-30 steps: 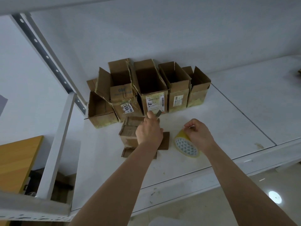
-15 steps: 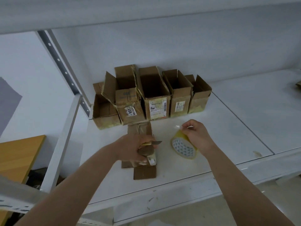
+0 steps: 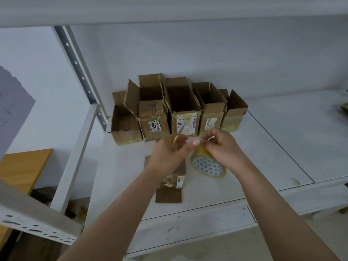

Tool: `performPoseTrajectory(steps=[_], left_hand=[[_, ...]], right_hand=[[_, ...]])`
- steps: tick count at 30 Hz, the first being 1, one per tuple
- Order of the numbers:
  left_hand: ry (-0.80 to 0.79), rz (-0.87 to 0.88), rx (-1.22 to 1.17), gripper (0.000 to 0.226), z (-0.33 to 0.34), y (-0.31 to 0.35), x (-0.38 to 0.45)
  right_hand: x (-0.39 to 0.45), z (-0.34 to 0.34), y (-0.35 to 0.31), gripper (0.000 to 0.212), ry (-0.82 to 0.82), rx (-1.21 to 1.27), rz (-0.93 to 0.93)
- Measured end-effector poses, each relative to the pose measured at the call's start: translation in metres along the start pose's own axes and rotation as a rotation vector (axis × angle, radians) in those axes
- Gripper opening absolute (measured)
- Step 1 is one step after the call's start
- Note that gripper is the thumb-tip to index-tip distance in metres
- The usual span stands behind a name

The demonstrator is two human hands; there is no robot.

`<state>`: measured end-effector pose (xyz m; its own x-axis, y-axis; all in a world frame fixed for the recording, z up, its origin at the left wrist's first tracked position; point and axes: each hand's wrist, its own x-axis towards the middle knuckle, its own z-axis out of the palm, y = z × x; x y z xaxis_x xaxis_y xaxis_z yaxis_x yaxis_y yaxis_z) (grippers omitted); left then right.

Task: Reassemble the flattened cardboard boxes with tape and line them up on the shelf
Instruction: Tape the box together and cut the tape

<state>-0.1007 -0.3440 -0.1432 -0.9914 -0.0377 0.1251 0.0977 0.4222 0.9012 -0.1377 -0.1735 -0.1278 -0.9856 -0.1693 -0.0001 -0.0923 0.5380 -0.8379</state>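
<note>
Several open brown cardboard boxes (image 3: pixel 185 117) stand in a row against the back wall of the white shelf (image 3: pixel 273 147). A flattened box (image 3: pixel 170 184) lies in front of them, partly under my left forearm. My left hand (image 3: pixel 165 155) grips a small cutter with a yellow handle (image 3: pixel 175 141), its blade pointing up and away. A roll of yellowish tape (image 3: pixel 209 165) stands tilted on the shelf. My right hand (image 3: pixel 224 147) pinches the pulled-up tape end just above the roll. Both hands meet over the tape, fingertips nearly touching.
A white upright post (image 3: pixel 75 157) and a perforated rail (image 3: pixel 79 72) frame the shelf's left side. A wooden board (image 3: pixel 20 170) sits lower left. The shelf's front lip (image 3: pixel 207 221) runs below my arms, and an upper shelf (image 3: pixel 169 10) hangs overhead.
My left hand has lifted off the flattened box with the cutter and moved right and up to the tape end. The right hand has raised the tape end slightly.
</note>
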Motion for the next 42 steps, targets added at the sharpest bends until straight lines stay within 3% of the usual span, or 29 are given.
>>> performPoseTrajectory(steps=[6,9,15,25,30,33,37,42], left_hand=[[0.07,0.01,-0.023,0.023,0.008,0.009,-0.003],[0.123,0.019,0.033,0.023,0.0,0.01,-0.003],[0.18,-0.065,0.025,0.028,-0.024,0.01,-0.013],[0.272,-0.061,0.039,0.033,-0.036,0.006,-0.029],[0.336,-0.105,0.067,0.032,-0.052,-0.008,-0.034],[0.369,-0.157,0.049,0.034,-0.064,-0.028,-0.041],[0.354,-0.22,0.076,0.038,-0.056,-0.048,-0.055],[0.339,-0.288,0.142,0.041,-0.047,-0.063,-0.051]], right_hand=[[-0.008,-0.003,-0.013,0.011,-0.068,0.009,-0.045],[-0.012,-0.004,-0.019,0.01,-0.137,0.122,-0.023],[-0.021,-0.014,-0.025,0.059,-0.25,0.329,-0.025],[-0.018,-0.019,-0.037,0.052,-0.32,0.178,-0.03],[-0.017,-0.019,-0.03,0.056,-0.248,0.151,0.027],[-0.019,-0.027,-0.019,0.046,-0.212,0.165,0.067],[-0.017,-0.013,0.0,0.034,-0.156,-0.053,0.074],[-0.012,0.001,0.018,0.034,-0.132,-0.196,0.098]])
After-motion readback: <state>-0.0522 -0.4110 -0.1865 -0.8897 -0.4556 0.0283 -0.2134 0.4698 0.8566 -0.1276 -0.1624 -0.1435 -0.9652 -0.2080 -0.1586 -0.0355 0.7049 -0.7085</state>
